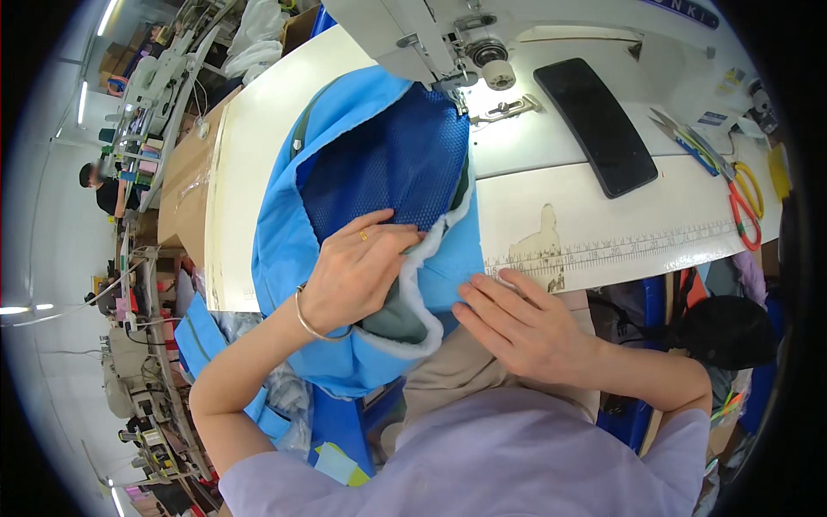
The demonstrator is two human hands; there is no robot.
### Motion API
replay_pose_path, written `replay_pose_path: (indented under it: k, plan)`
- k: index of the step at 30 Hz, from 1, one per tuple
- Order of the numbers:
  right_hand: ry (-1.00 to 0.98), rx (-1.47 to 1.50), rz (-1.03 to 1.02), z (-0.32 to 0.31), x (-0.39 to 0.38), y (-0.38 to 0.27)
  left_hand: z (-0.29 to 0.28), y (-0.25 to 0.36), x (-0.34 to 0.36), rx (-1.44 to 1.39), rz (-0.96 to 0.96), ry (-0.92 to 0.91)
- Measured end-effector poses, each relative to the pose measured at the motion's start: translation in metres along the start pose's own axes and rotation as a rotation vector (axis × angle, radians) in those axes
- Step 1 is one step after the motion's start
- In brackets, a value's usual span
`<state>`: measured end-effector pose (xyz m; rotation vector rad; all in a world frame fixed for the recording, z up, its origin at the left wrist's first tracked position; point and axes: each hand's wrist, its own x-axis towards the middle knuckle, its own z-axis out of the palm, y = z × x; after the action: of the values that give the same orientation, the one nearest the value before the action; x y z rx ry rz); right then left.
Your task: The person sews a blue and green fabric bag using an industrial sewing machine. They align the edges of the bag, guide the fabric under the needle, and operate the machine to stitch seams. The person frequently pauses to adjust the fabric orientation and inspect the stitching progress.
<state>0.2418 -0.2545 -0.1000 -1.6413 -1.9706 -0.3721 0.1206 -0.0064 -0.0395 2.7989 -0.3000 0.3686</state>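
A light-blue fabric piece [277,246], shaped like a bag, lies on the sewing table with dark-blue mesh [388,155] showing inside. Its raw edge shows white padding [417,284] and grey-green lining. The far end of that edge lies under the needle area of the sewing machine [392,30]. My left hand [357,267], fingers bent and thumb hidden, grips the bag by this padded edge. My right hand [521,327] rests with fingers stretched flat on the bag's blue side, at the table's front edge.
A black phone [596,127] lies right of the needle. Beyond it are scissors with red and yellow handles [745,207]. A measuring scale [620,250] runs along the table's front edge. Cardboard [185,189] stands at the left. Another person [108,191] is far off to the left.
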Motion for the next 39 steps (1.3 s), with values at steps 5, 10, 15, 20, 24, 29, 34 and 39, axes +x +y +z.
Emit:
replay_pose_path:
  k: [5, 10, 15, 20, 24, 29, 34, 39]
  plan:
    - [-0.03, -0.002, -0.055, -0.009, -0.001, 0.006, -0.005, 0.0, -0.001, -0.043, -0.038, -0.016]
    - [-0.083, 0.005, -0.113, -0.021, 0.001, 0.018, 0.003, 0.005, 0.008, 0.087, 0.124, 0.004]
    - [-0.031, 0.17, -0.094, -0.022, 0.005, 0.038, 0.005, 0.009, 0.013, 0.13, 0.186, 0.028]
    - [0.211, 0.13, 0.036, -0.007, 0.047, 0.087, 0.008, 0.01, 0.013, 0.164, 0.198, 0.038]
    - [0.16, 0.132, -0.038, 0.002, 0.054, 0.097, 0.009, 0.008, 0.014, 0.151, 0.201, 0.052]
    - [0.163, 0.232, -0.006, 0.008, 0.051, 0.105, 0.006, 0.006, 0.017, 0.079, 0.188, 0.042]
    - [0.125, 0.209, -0.018, 0.01, 0.049, 0.104, 0.003, -0.003, 0.024, -0.059, 0.206, 0.008]
    - [0.118, 0.204, -0.062, 0.01, 0.046, 0.102, 0.007, -0.009, 0.039, -0.147, 0.024, 0.027]
